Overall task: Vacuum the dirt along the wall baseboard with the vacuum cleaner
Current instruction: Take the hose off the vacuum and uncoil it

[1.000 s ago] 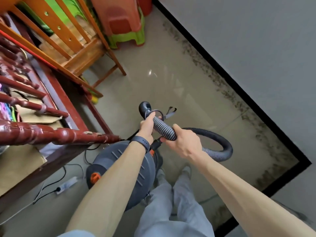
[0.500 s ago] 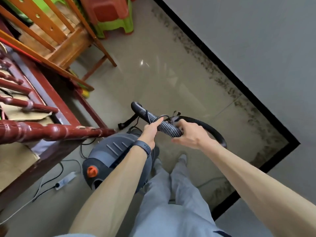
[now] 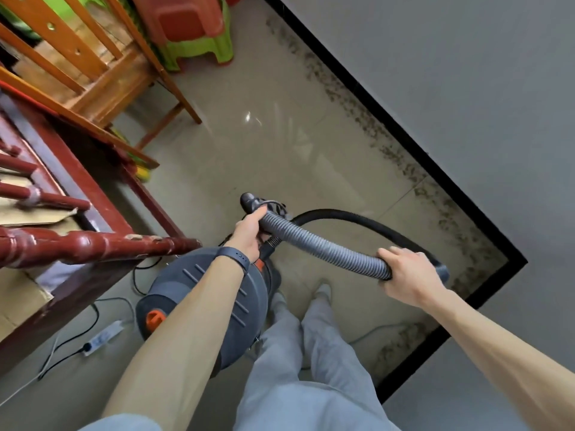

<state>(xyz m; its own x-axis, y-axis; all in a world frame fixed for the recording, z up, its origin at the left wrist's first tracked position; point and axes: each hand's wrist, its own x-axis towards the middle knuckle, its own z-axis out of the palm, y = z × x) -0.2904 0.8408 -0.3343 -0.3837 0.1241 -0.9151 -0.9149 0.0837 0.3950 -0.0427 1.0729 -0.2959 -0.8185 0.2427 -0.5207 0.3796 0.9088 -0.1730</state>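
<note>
Hose point(image 3: 323, 247) grasped by left hand point(image 3: 249, 231) and right hand point(image 3: 407, 275); hard tugging may tip vacuum cleaner point(image 3: 199, 293) or kink hose.

Wood chair point(image 3: 102, 88), stacked stools point(image 3: 193, 29), pwr strip point(image 3: 104, 337).

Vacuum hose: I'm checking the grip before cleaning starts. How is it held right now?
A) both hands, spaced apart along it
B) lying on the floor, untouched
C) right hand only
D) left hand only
A: the left hand grips the vacuum hose near its dark end, and the right hand grips it farther along.
</note>
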